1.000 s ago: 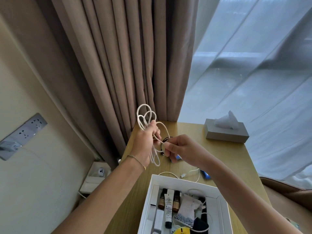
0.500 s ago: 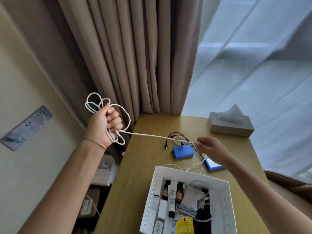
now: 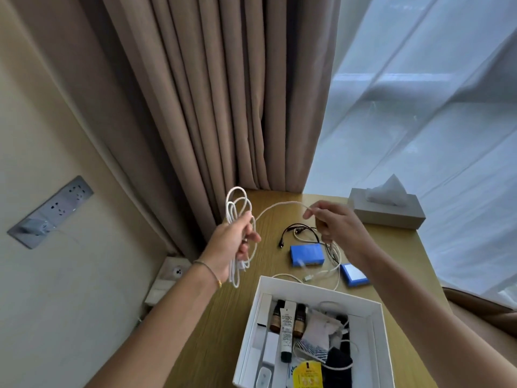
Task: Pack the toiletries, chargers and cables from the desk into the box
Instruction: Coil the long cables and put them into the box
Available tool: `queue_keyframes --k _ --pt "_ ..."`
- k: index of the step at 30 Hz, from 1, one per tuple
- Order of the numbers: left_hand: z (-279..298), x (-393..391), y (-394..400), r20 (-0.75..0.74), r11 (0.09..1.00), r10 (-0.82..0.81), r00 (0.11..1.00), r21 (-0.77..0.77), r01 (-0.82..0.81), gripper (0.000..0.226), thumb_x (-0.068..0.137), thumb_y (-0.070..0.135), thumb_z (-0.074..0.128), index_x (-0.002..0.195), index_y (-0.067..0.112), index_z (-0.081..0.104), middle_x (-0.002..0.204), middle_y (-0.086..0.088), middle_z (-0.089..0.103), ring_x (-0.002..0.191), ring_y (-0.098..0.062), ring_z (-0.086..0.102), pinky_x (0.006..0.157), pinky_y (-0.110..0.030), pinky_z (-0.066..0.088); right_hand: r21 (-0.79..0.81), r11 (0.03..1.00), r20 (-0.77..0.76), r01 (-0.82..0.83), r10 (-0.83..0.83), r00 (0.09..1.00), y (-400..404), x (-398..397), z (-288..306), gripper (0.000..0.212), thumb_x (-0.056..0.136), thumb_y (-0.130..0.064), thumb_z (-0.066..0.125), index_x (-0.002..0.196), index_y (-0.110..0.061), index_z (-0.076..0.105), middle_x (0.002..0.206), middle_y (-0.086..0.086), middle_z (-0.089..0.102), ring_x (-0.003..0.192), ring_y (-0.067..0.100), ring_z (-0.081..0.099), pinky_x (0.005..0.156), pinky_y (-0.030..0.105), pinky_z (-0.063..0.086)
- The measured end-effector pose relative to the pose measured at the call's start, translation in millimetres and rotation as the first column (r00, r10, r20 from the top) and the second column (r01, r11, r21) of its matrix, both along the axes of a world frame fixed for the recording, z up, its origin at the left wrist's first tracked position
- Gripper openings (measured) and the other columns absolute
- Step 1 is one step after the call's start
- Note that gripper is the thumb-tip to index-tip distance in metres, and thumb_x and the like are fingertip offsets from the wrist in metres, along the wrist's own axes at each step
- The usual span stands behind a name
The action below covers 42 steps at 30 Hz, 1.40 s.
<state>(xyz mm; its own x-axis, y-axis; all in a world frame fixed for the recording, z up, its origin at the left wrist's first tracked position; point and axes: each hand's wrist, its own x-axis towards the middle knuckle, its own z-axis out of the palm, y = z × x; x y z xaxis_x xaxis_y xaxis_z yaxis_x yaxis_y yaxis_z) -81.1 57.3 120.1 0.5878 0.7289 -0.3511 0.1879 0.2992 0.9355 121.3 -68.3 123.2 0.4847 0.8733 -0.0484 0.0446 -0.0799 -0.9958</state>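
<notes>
Left hand: the left hand (image 3: 236,242) is raised above the desk's left edge, fingers curled round a bundle of loops of the white cable (image 3: 237,214); loops stand above the fist and hang below it.
Right hand: the right hand (image 3: 335,228) pinches the same cable's free run between thumb and fingertips, level with the left hand and apart from it; the cable arcs between them.
Under the hands: a black cable (image 3: 296,231), a blue charger (image 3: 307,254) and a second blue block (image 3: 354,275) lie on the desk (image 3: 223,317), with thin white leads tangled among them.
Box: the white box (image 3: 319,292) sits nearer the person than both hands, open, already holding bottles, a tube and cloth pouches.
Edges: curtain (image 3: 223,107) just behind the left hand; tissue box (image 3: 389,208) beyond the right hand at the desk's far right corner.
Open room: bare desk shows below the left forearm, left of the box.
</notes>
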Motion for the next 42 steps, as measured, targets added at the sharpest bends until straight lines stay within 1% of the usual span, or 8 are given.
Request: queue_keyframes --k 5,8,12,18,23,30,39,42 --pt "5 28 -28 0.105 0.995 -0.011 0.994 -0.101 0.022 0.048 0.096 0.055 0.053 0.081 0.015 0.074 0.072 -0.001 0.065 0.051 -0.008 0.045 0.043 -0.021 0.032 -0.048 0.971 0.090 -0.235 0.238 0.967 -1 -42 -1 0.024 0.102 -0.009 0.053 0.086 -0.011 0.071 0.048 -0.012 0.049 0.043 0.007 0.038 0.044 0.020 0.032" --pt "14 39 -35 0.144 0.993 0.042 0.989 -0.115 -0.025 0.043 0.101 0.039 0.053 0.065 0.016 0.058 0.062 0.000 0.055 0.049 -0.012 0.046 0.046 -0.023 0.035 -0.102 0.945 0.131 -0.310 0.322 0.938 -2 -53 -10 0.030 0.102 -0.013 0.056 0.076 -0.015 0.072 0.048 -0.009 0.052 0.041 0.005 0.040 0.045 0.016 0.035" --pt "22 47 -28 0.286 0.964 0.103 0.952 -0.264 -0.025 0.048 0.103 0.032 0.048 0.058 0.017 0.043 0.051 0.001 0.037 0.051 -0.017 0.047 0.058 -0.030 0.044 -0.112 0.942 0.009 -0.315 0.318 0.948 -10 -49 -24 0.040 0.103 -0.028 0.054 0.067 -0.018 0.071 0.050 -0.001 0.052 0.045 0.011 0.042 0.051 0.026 0.034" --pt "18 35 -9 0.324 0.949 0.035 0.945 -0.309 0.070 0.044 0.106 0.031 0.040 0.063 0.020 0.040 0.049 0.005 0.028 0.036 -0.007 0.029 0.038 -0.020 0.023 -0.330 0.880 0.059 -0.343 0.382 0.922 -40 -26 -54 0.040 0.100 -0.037 0.054 0.066 -0.023 0.070 0.055 -0.003 0.056 0.056 0.015 0.044 0.070 0.035 0.037" --pt "3 22 1 0.395 0.826 -0.101 0.913 -0.479 0.298 0.040 0.104 0.028 0.039 0.064 0.019 0.041 0.048 0.007 0.027 0.033 -0.004 0.025 0.034 -0.018 0.018 -0.390 0.896 0.082 -0.212 0.263 0.961 -56 -10 -60 0.037 0.101 -0.031 0.058 0.067 -0.021 0.068 0.054 -0.002 0.050 0.056 0.020 0.039 0.056 0.028 0.032" --pt "-34 22 -20 0.458 0.642 -0.273 0.846 -0.568 0.515 0.034 0.102 0.027 0.041 0.068 0.018 0.042 0.051 0.008 0.020 0.032 -0.002 0.029 0.034 -0.016 0.016 -0.261 0.965 -0.263 -0.026 -0.045 0.964 -57 5 -55 0.027 0.100 -0.019 0.059 0.077 -0.008 0.066 0.062 0.002 0.051 0.052 0.012 0.044 0.047 0.021 0.038" --pt "-99 41 -72 0.242 0.637 -0.415 0.877 -0.611 0.470 0.044 0.095 0.045 0.054 0.061 0.022 0.040 0.046 0.007 0.025 0.033 -0.004 0.023 0.032 -0.018 0.016 -0.282 0.959 -0.434 0.012 -0.138 0.890 -81 -5 -55 0.023 0.101 -0.017 0.057 0.080 -0.007 0.059 0.062 0.006 0.051 0.051 0.017 0.049 0.043 0.023 0.043" --pt "-123 45 -89 0.175 0.619 -0.407 0.897 -0.669 0.411 0.055 0.090 0.065 0.050 0.059 0.020 0.040 0.045 0.006 0.027 0.031 -0.005 0.023 0.033 -0.019 0.013 -0.341 0.936 -0.471 0.091 -0.254 0.845 -91 -11 -74 0.025 0.102 -0.015 0.055 0.078 -0.009 0.058 0.062 0.006 0.049 0.052 0.019 0.051 0.046 0.025 0.047"
